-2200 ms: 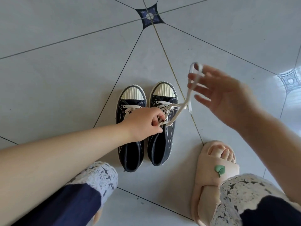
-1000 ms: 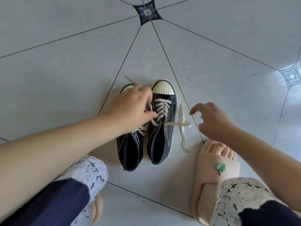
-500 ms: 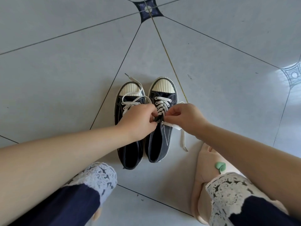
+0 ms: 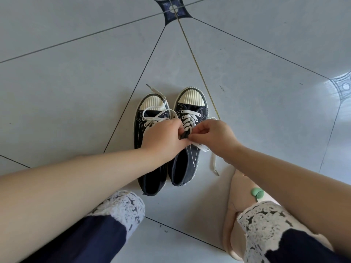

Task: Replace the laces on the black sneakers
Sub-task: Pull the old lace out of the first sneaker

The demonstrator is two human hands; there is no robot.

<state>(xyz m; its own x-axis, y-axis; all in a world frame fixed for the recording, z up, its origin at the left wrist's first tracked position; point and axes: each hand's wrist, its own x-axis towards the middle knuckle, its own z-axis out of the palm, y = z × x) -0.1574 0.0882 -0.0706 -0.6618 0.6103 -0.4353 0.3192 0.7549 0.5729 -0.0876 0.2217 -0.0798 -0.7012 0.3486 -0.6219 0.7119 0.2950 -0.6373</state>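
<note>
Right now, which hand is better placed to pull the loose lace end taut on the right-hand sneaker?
Right hand: the white lace trails from under it onto the floor beside the right-hand sneaker. The left hand pinches its tongue.

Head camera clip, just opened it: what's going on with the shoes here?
A person crouches over a pair of black sneakers on the tiled floor. Both hands meet at the upper eyelets of the right-side sneaker: the left hand pinches its tongue, the right hand pinches the white lace, whose free end trails onto the floor. The left-side sneaker is loosely laced.
</note>
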